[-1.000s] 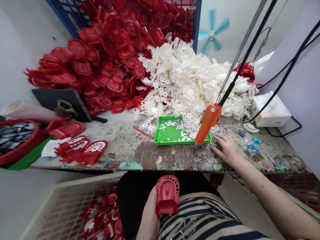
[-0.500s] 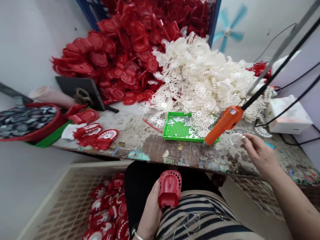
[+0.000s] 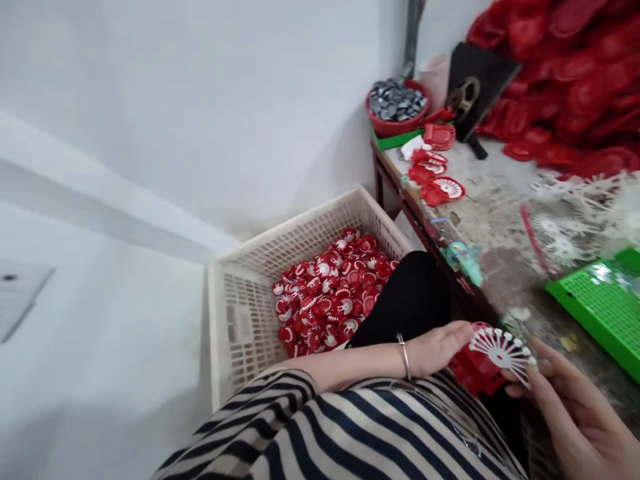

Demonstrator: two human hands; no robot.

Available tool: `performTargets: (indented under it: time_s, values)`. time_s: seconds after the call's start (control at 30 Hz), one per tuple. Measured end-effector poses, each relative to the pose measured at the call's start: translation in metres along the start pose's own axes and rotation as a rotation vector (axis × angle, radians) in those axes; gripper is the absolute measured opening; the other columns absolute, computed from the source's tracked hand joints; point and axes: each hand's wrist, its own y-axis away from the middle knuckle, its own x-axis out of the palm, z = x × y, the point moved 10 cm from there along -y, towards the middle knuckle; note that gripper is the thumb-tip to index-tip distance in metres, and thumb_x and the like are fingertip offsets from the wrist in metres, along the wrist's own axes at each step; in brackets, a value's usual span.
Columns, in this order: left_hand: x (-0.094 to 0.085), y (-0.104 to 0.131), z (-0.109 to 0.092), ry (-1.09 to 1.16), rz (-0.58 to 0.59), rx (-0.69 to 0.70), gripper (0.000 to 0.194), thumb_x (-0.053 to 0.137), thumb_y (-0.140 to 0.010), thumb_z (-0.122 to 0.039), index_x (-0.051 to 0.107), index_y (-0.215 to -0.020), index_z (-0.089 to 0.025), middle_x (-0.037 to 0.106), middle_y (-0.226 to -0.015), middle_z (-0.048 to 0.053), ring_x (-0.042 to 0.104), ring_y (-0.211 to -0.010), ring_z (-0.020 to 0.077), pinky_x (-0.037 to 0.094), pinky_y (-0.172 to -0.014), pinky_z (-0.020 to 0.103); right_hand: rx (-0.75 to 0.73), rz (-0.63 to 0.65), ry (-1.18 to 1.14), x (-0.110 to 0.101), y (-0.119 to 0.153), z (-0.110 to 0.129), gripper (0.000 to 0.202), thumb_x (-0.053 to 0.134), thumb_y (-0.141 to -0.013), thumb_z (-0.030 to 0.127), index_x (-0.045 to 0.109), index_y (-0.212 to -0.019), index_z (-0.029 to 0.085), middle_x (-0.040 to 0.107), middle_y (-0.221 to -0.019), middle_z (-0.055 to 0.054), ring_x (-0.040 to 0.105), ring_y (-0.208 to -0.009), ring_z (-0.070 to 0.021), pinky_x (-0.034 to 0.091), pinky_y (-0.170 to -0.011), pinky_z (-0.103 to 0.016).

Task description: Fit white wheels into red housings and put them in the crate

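Observation:
My left hand (image 3: 443,348), with a silver bangle at the wrist, holds a red plastic part (image 3: 475,368) above my lap. A white fan-shaped piece (image 3: 501,353) with knobbed spokes is pinched between the fingers of my right hand (image 3: 565,393). This white piece overlaps the upper right of the red part and hides some of it. Whether the two are joined cannot be told.
A cream crate (image 3: 240,320) of red-and-white assemblies stands on the floor at my left. On the worktable (image 3: 480,220) are a green tray (image 3: 600,313), red pieces (image 3: 440,190), a red bowl (image 3: 395,123) of grey parts and a red heap (image 3: 580,87).
The view has swung left and down toward the crate. My right hand has come from the table to my left hand, bringing the white piece over the red part.

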Motion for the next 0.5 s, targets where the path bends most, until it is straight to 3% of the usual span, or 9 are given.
performTargets:
  time_s: [0.1,0.23,0.33,0.5]
  values:
    - [-0.016,0.006,-0.004,0.004,-0.08,0.041,0.079,0.032,-0.083,-0.074,0.055,-0.126,-0.013,0.066,-0.116,0.012,0.061,-0.107,0.0255,0.045,-0.099,0.041,-0.056,0.075,0.066,0.027,-0.022,0.015,0.057,0.058,-0.076,0.062,0.066,-0.115,0.021,0.069,-0.113,-0.01,0.071,-0.078,-0.023,0.062,-0.067,-0.03]
    - [-0.028,0.009,-0.005,0.005,-0.106,0.061,0.07,0.035,-0.086,-0.069,0.055,-0.128,-0.016,0.066,-0.118,0.01,0.061,-0.108,0.0244,0.045,-0.099,0.039,-0.105,0.083,0.147,0.041,-0.034,0.02,0.055,0.059,-0.076,0.062,0.067,-0.111,0.021,0.072,-0.102,-0.007,0.07,-0.084,-0.0235,0.06,-0.072,-0.032]
    - [-0.031,0.009,-0.007,0.062,-0.115,0.068,0.069,0.036,-0.086,-0.068,0.055,-0.129,-0.017,0.066,-0.12,0.009,0.061,-0.111,0.0242,0.045,-0.1,0.038,-0.071,0.108,0.092,0.047,-0.037,0.014,0.048,0.061,-0.078,0.057,0.065,-0.11,0.022,0.072,-0.09,-0.005,0.068,-0.071,-0.0181,0.058,-0.062,-0.027]
    - [-0.029,0.004,-0.006,0.219,-0.101,0.053,0.064,0.038,-0.088,-0.065,0.056,-0.128,-0.018,0.067,-0.121,0.01,0.061,-0.113,0.0255,0.043,-0.103,0.041,-0.011,0.061,-0.059,0.042,-0.038,0.008,0.039,0.065,-0.081,0.048,0.061,-0.109,0.021,0.068,-0.083,-0.004,0.063,-0.066,-0.0146,0.055,-0.061,-0.025]
